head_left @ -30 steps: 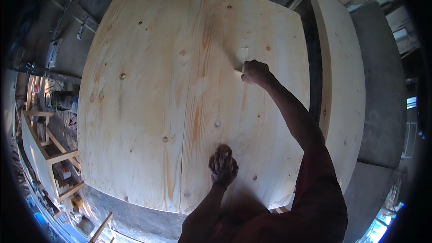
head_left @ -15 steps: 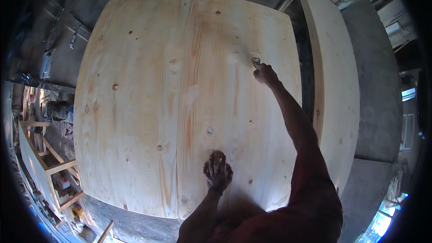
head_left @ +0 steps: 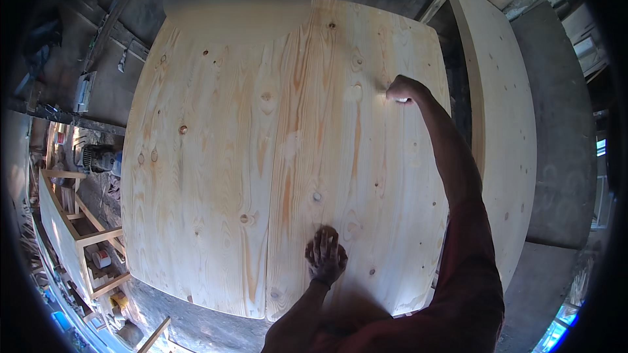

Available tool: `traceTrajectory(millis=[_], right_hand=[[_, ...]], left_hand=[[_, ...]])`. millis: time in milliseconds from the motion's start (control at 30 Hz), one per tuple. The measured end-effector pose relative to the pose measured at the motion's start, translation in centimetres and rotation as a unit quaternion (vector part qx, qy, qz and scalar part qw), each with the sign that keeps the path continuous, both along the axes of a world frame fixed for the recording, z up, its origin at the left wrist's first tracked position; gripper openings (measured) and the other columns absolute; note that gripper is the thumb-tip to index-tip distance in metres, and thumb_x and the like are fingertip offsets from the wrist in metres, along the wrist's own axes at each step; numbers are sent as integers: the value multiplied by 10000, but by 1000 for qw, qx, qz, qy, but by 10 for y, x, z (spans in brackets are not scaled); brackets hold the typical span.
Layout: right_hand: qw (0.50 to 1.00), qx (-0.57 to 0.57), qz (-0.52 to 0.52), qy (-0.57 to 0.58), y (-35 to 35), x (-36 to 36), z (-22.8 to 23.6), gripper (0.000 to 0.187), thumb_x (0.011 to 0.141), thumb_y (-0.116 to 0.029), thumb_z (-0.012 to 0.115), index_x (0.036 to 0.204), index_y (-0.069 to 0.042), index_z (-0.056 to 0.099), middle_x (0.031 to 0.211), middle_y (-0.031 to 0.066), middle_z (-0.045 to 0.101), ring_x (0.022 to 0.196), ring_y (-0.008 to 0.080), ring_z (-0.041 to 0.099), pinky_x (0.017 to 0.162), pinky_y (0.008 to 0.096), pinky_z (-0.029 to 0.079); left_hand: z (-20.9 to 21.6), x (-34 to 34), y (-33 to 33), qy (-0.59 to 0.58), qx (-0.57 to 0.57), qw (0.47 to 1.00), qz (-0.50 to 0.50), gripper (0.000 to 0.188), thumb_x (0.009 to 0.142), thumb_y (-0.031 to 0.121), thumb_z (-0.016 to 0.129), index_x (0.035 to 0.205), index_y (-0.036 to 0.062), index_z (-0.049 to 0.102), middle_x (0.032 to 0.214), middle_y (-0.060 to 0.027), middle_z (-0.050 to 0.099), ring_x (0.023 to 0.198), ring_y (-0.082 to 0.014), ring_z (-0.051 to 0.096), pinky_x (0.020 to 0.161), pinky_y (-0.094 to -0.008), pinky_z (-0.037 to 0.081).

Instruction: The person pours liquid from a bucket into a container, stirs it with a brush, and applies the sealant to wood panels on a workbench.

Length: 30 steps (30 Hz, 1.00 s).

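On the central wooden panel (head_left: 216, 176), pale patches (head_left: 356, 92) dot the right while dark knots (head_left: 183, 129) at left look untreated, right hand (head_left: 404, 87) clenched far off on a mostly hidden pale thing (head_left: 401, 99), left hand (head_left: 326, 256) near, its hold unclear

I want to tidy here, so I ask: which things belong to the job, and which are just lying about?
In the job: wooden panel; left hand on it; right hand gripping a pale, mostly hidden object.

Apparently lying about: wooden frame; white container; motor-like machine.
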State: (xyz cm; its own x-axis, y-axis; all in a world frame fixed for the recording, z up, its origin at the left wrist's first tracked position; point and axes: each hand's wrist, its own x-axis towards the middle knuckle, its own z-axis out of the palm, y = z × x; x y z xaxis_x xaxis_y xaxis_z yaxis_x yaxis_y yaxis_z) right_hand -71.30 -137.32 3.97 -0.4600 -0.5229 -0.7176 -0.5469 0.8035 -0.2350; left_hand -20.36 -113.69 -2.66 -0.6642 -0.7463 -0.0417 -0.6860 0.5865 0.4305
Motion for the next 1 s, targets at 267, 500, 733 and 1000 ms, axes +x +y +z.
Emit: traceTrajectory(millis=[267, 500, 733, 1000], right_hand=[[996, -76, -31, 37, 43, 42, -5, 283, 752, -181, 620, 979, -31, 699, 895, 176, 714, 832, 266, 717, 680, 385, 590], [857, -360, -295, -222, 195, 193, 2, 443, 900, -286, 659, 1283, -79, 574, 777, 61, 645, 590, 125, 594, 509, 299, 481], [661, -334, -543, -397, 474, 391, 41, 340, 986, -323, 506, 1188, -50, 526, 866, 126, 646, 678, 196, 610, 613, 334, 512], [583, -626, -514, -61, 704, 403, 142, 445, 998, -386, 474, 1252, -25, 534, 860, 69, 659, 682, 145, 614, 595, 241, 494]], left_hand=[[3, -2, 1, -13, -7, 1000, 2, 587, 800, 306, 615, 1352, 152, 490, 1487, -152, 350, 1384, -345, 317, 1095, -556, 239], [24, -2, 0, 19, -35, 999, 17, 590, 789, 276, 619, 1347, 137, 492, 1500, -170, 333, 1383, -351, 318, 1099, -555, 248], [19, 1, 14, 25, -67, 997, -18, 674, 775, 316, 606, 1386, 85, 443, 1539, -181, 265, 1417, -357, 252, 1117, -571, 221], [-14, 11, 12, 7, -105, 992, -74, 627, 889, 360, 488, 1446, 96, 371, 1564, -193, 216, 1459, -365, 150, 1128, -559, 182]])
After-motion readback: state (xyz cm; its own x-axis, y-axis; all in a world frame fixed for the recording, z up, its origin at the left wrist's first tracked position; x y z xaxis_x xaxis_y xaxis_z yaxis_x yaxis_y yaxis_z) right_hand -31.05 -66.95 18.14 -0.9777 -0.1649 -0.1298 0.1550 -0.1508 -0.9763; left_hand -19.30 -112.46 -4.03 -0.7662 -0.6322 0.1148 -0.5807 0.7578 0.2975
